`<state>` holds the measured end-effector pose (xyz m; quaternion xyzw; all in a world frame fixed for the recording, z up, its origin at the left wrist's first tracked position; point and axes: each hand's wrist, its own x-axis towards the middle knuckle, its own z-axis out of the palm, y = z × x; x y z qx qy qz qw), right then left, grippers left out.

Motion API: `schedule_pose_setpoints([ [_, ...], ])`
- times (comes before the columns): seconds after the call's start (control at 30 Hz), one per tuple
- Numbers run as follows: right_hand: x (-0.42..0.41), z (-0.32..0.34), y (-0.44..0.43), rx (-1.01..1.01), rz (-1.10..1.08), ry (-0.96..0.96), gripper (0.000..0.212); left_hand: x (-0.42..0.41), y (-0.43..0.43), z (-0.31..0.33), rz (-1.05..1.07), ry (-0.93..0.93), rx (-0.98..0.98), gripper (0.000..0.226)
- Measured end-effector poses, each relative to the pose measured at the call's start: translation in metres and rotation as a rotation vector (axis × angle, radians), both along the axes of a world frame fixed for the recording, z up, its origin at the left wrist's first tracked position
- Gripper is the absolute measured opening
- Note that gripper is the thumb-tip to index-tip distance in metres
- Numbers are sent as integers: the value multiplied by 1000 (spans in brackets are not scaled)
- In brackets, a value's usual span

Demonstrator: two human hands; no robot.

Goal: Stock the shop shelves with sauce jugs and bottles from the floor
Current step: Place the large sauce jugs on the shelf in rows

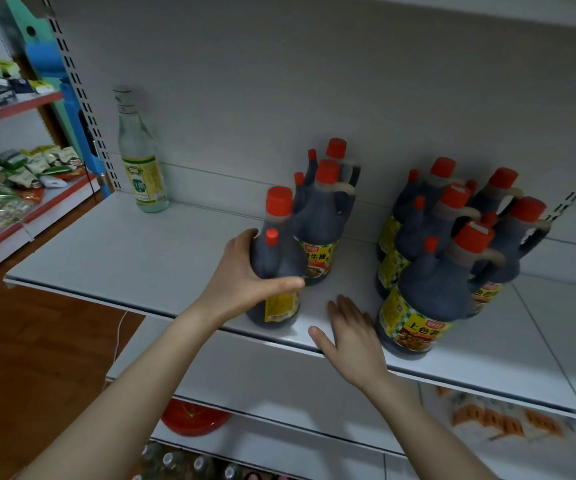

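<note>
A dark sauce jug [277, 265] with a red cap stands near the front edge of the white shelf [148, 258]. My left hand [241, 282] grips its body from the left, thumb across the front. Right behind it stand two more red-capped jugs [324, 220]. A cluster of several jugs [446, 258] with yellow labels fills the shelf's right part. My right hand [352, 334] lies flat and open on the shelf's front edge between the held jug and the cluster, holding nothing.
A tall clear glass bottle [141, 161] stands alone at the shelf's back left. A side rack [19, 188] at the left holds packets. Lower shelves show a red dish [193, 419], clear bottle tops [182, 462] and packaged goods [501, 420]. Brown wooden floor [37, 358] at the lower left.
</note>
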<state>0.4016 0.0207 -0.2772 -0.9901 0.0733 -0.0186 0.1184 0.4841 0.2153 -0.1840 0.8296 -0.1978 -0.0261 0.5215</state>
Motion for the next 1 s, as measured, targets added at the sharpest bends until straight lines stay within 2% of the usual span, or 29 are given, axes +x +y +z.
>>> schedule_pose_setpoints([
  [0.07, 0, -1, 1, -7, 4, -15, 105, -6, -9, 5, 91, -97, 43, 85],
  [0.17, -1, -2, -1, -10, 22, -38, 112, -8, -11, 7, 117, -81, 71, 77],
  [0.3, -1, -2, -2, -31, 29, -33, 116, 1, 1, 16, -37, 26, 77, 61],
  [0.37, -2, -1, -1, -41, 24, -27, 110, 3, 5, 23, -126, 83, 38, 50],
  [0.5, -2, 1, -1, -52, 28, -19, 119, 3, 11, 26, -259, 211, -79, 69],
  [0.6, -2, 2, 0, -39, 26, -20, 111, 3, 12, 23, -303, 282, -115, 59],
  [0.73, -2, 0, 0, -15, 20, -39, 109, 2, 10, 20, -260, 375, -130, 63],
  [0.87, -2, 0, 0, -13, 19, -43, 103, -4, -5, 15, -138, 236, -141, 54],
  [0.93, -2, 0, 0, -33, 27, -30, 100, -3, -8, 15, -105, 201, -154, 63],
  [1.0, -3, 0, -2, -33, 34, -22, 107, 2, -5, 14, -102, 267, -194, 78],
])
